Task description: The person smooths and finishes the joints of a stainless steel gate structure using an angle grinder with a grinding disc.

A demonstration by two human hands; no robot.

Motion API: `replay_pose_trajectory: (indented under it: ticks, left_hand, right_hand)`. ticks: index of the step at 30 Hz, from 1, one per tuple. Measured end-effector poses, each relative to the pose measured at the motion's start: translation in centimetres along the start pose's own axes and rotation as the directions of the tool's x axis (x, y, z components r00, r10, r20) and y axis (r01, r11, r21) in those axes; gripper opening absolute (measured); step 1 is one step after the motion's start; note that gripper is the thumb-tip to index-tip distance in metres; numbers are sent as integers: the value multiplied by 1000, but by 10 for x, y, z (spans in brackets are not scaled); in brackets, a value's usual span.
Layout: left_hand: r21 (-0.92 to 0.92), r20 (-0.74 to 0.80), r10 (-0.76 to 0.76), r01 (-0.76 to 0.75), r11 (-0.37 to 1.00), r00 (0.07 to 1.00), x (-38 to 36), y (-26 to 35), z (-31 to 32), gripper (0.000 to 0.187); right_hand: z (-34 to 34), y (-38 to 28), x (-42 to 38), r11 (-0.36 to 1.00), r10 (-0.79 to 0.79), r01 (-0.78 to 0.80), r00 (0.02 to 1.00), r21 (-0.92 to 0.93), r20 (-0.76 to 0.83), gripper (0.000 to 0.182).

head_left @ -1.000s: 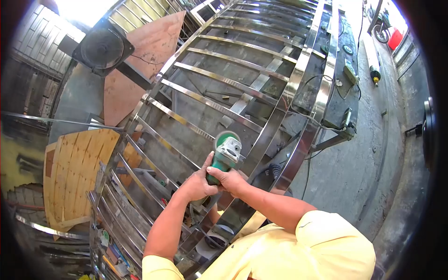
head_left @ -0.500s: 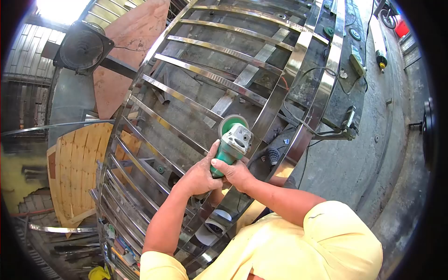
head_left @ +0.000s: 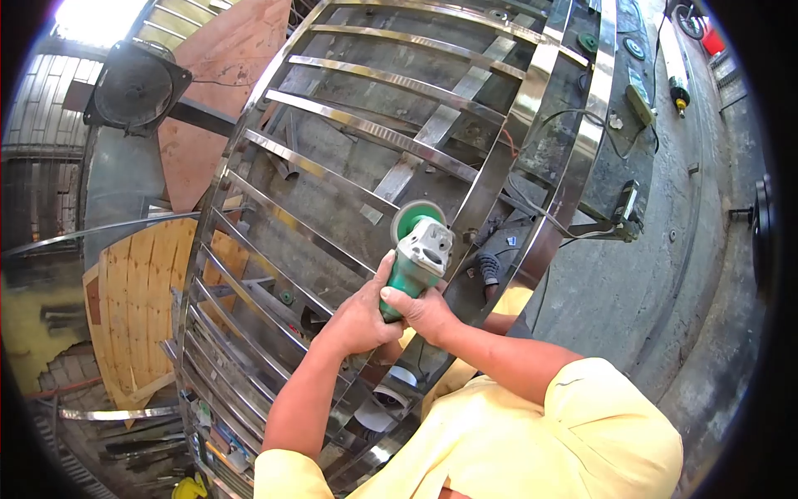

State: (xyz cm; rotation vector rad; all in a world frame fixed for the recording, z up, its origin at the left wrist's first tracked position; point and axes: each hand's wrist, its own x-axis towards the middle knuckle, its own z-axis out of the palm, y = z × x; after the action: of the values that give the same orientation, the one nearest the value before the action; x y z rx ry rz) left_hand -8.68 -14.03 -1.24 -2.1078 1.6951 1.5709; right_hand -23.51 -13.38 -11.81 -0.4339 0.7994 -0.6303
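Observation:
Both my hands grip a green angle grinder (head_left: 405, 285) with a grey metal head. Its round green-and-grey disc (head_left: 413, 218) overlaps the end of a shiny metal slat in this view. My left hand (head_left: 366, 314) wraps round the body from the left, one finger stretched along its side. From the right, my right hand (head_left: 426, 311) closes on the body, thumb across the top. Beneath them lies a large curved frame of polished metal slats (head_left: 328, 179), joined to a long flat rail (head_left: 486, 187).
A black fan (head_left: 137, 89) stands at upper left beside a reddish board (head_left: 195, 150). A curved wooden panel (head_left: 141, 303) leans at left. Cables (head_left: 555, 223) cross the right side of the frame. Another grinder-like tool (head_left: 679, 93) lies on the floor at upper right.
The grinder and both hands stay almost in place, with the disc still at the slat end. The surroundings have shifted slightly left and up in view.

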Motion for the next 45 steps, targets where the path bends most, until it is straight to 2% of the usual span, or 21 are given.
replay_pose_trajectory:
  ticks: [2, 3, 6, 8, 11, 15, 16, 18, 19, 20, 22, 26, 28, 30, 31, 34, 35, 38, 39, 42, 45]
  left_hand:
    - [-36, 7, 51, -50, 998, 999, 6, -12, -3, 123]
    - [15, -39, 111, -110, 994, 993, 5, -26, -2, 124]
    - [-117, -132, 65, -81, 990, 989, 6, -49, -15, 119]
    - [-108, -153, 32, -49, 993, 988, 16, -60, -35, 123]
    - [-109, -257, 108, -140, 984, 960, 38, -86, -56, 125]
    - [-169, -164, 94, -121, 978, 982, 25, -74, -46, 127]
    - [-264, -99, 110, -132, 955, 989, 19, -70, -33, 126]
    - [-110, -4, 120, -120, 987, 993, 14, -61, -15, 125]
    - [-122, 27, 141, -137, 983, 990, 12, -53, -10, 125]
    - [-133, 56, 162, -154, 979, 985, 10, -48, -7, 125]
    - [-139, 3, 132, -130, 982, 991, 10, -53, -11, 125]
    - [-160, -173, 117, -146, 976, 978, 27, -92, -44, 128]
    - [-212, -280, 89, -152, 965, 956, 35, -103, -66, 129]
    - [-325, -323, 43, -153, 933, 945, 47, -115, -79, 130]
    - [-381, -341, 22, -159, 911, 940, 51, -121, -81, 130]
    - [-423, -382, 65, -237, 875, 922, 60, -129, -76, 130]
    - [-389, -359, 65, -213, 896, 931, 59, -130, -72, 130]
    - [-289, -282, 68, -152, 945, 957, 44, -104, -67, 130]
    - [-263, -244, 78, -143, 954, 967, 38, -96, -61, 131]
    - [-282, -168, 166, -209, 936, 972, 27, -82, -29, 132]
    - [-238, -78, 146, -161, 958, 986, 10, -59, -2, 131]
  right_hand:
    - [7, -3, 3, 988, -95, 90, 995, -128, -34, 61]
    - [10, -1, 9, 990, -77, 75, 997, -117, -13, 60]
    - [27, 11, 41, 997, 24, -21, 998, -69, 50, 59]
    - [41, 6, 69, 997, -19, 25, 996, -69, 85, 59]
    - [57, -15, 99, 973, 46, -23, 994, -229, 98, 65]
    - [47, 14, 88, 983, 0, 3, 1000, -183, 15, 65]
    - [43, 10, 65, 979, 4, -11, 999, -206, -33, 64]
    - [25, 13, 29, 968, -54, 32, 995, -249, -84, 63]
    - [19, 19, 20, 949, -140, 94, 981, -302, -136, 61]
    - [16, 22, 20, 962, -115, 77, 984, -264, -133, 61]
    - [23, 16, 19, 983, -71, 46, 988, -178, -134, 60]
    - [54, 9, 87, 975, -11, 15, 1000, -220, 18, 63]
    - [73, -5, 123, 925, 46, -32, 999, -378, 27, 61]
    - [89, -8, 154, 939, 10, 15, 997, -342, 71, 55]
    - [97, -26, 153, 894, 112, -79, 992, -440, 50, 50]
    - [103, -44, 146, 788, 187, -174, 982, -590, -40, 49]
    - [98, -45, 141, 782, 209, -201, 976, -590, -56, 51]
    - [78, -14, 126, 963, 25, -16, 999, -271, 28, 54]
    - [65, -8, 119, 964, 98, -89, 995, -251, 22, 57]
    - [42, 8, 75, 967, 12, -31, 997, -252, -78, 60]
    - [24, 6, 28, 973, 76, -101, 989, -207, -124, 64]
